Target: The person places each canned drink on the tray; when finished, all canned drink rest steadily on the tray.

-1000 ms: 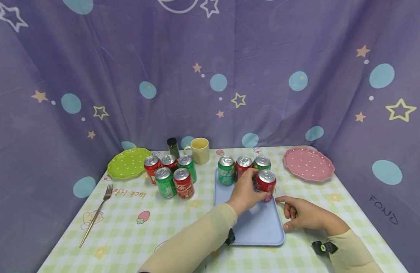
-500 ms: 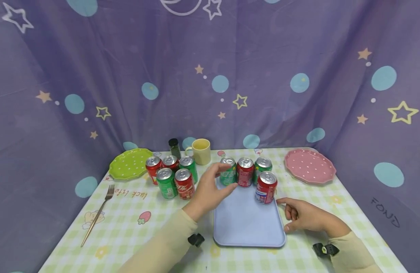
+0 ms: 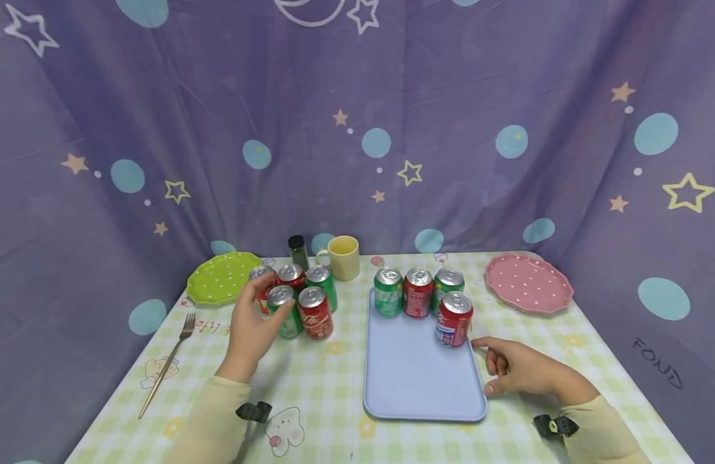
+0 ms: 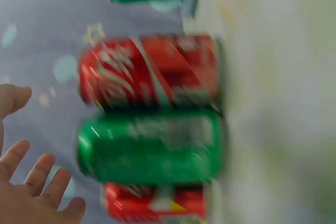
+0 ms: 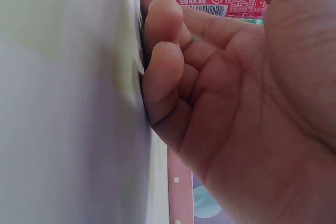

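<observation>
My left hand (image 3: 253,325) is at the left group of soda cans, its thumb and fingers spread around a green can (image 3: 289,322). In the left wrist view the fingers (image 4: 39,174) stand apart from the green can (image 4: 152,148), holding nothing. Beside it stand a red Coke can (image 3: 316,316) and, behind, more red and green cans. My right hand (image 3: 528,367) rests on the table by the right edge of a blue tray (image 3: 421,380), index finger extended and the others loosely curled. The tray bears green cans (image 3: 389,293) and red cans (image 3: 453,322) at its far end.
A fork (image 3: 168,361) lies at the left. A green dotted plate (image 3: 220,277) and a pink dotted plate (image 3: 528,283) sit at the back corners. A yellow mug (image 3: 343,261) and a black-capped jar (image 3: 298,253) stand behind the left cans.
My left hand has let go of the front red can on the tray and moved left to the other cans. The right hand has stayed by the tray edge.
</observation>
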The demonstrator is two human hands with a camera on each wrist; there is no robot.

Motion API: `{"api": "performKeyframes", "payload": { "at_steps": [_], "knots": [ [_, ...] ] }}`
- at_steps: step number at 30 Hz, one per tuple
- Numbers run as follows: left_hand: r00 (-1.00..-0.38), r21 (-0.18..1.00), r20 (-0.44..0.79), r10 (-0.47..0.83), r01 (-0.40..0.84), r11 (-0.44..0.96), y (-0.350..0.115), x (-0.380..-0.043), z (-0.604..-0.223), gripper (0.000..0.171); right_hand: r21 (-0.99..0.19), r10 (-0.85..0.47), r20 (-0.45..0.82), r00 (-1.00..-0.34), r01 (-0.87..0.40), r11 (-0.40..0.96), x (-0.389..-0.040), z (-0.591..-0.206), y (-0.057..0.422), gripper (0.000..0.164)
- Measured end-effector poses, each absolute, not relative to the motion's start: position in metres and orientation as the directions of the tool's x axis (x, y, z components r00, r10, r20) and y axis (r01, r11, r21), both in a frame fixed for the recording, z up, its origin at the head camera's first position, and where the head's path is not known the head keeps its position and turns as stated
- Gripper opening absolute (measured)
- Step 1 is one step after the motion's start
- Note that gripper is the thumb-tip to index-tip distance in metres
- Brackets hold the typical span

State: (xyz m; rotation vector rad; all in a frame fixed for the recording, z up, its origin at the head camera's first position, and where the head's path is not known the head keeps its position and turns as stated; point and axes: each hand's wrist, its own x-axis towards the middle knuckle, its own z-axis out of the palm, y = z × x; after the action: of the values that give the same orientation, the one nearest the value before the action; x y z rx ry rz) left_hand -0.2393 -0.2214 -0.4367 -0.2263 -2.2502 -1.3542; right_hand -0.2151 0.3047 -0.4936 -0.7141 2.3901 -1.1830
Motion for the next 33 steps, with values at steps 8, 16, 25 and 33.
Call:
{"api": "performKeyframes", "payload": {
  "at_steps": [8, 16, 25, 33],
  "knots": [
    [-0.955, 0.910, 0.283, -0.088, 0.238, 0.341, -0.243, -0.244, -0.462, 0.089, -0.803, -0.581, -0.125, -0.804, -0.261, 0.535, -0.216, -0.495, 0.306, 0.087],
    [-0.985, 0.949, 0.168, -0.039, 0.151, 0.276, -0.251, -0.256, -0.481, 0.091, -0.796, -0.587, -0.112, -0.802, -0.281, 0.536, -0.216, -0.496, 0.306, 0.087],
    [-0.994, 0.973, 0.105, -0.006, 0.102, 0.206, -0.255, -0.263, -0.492, 0.088, -0.794, -0.592, -0.098, -0.800, -0.295, 0.531, -0.215, -0.496, 0.307, 0.084],
    [-0.994, 0.973, 0.101, -0.033, 0.092, 0.211, -0.252, -0.266, -0.497, 0.084, -0.798, -0.591, -0.097, -0.801, -0.292, 0.527, -0.215, -0.496, 0.307, 0.084]
  ]
}}
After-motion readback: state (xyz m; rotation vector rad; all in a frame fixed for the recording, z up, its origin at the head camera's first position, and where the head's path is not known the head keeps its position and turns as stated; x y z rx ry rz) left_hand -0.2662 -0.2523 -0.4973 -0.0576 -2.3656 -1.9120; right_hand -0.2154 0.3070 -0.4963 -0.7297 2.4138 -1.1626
